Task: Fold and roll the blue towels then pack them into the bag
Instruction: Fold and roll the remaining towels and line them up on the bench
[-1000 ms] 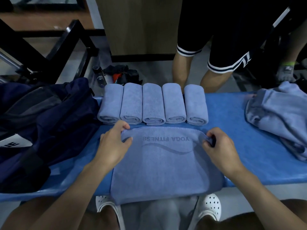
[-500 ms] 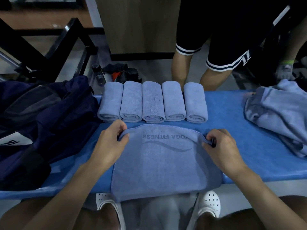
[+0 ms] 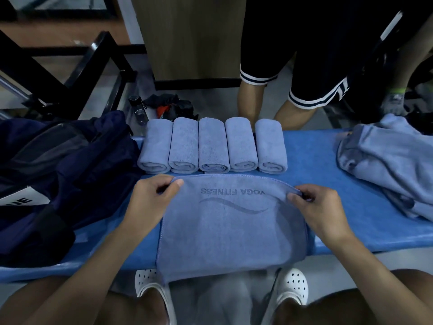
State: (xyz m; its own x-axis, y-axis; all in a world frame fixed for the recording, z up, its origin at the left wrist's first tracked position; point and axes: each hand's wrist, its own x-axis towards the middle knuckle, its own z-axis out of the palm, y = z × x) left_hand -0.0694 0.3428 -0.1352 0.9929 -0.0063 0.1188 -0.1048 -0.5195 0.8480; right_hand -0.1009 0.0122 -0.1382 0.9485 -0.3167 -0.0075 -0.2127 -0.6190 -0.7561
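A blue towel point(image 3: 232, 228) printed "YOGA FITNESS" lies folded on the blue bench point(image 3: 311, 156), its near part hanging over the front edge. My left hand point(image 3: 152, 195) pinches the towel's far left corner. My right hand point(image 3: 316, 205) pinches its far right corner. Just beyond the towel, several rolled blue towels point(image 3: 212, 145) lie side by side in a row. A dark navy bag point(image 3: 61, 174) sits on the bench's left end, beside the rolls.
A heap of unfolded blue towels point(image 3: 389, 165) lies on the bench's right end. A person in black shorts point(image 3: 293, 66) stands behind the bench. A black metal frame point(image 3: 77, 64), a bottle point(image 3: 138, 109) and dark clothing point(image 3: 171, 106) are on the floor beyond.
Both hands have kept their pinch on the towel's far corners and shifted only slightly; the far edge stays lifted just short of the rolls.
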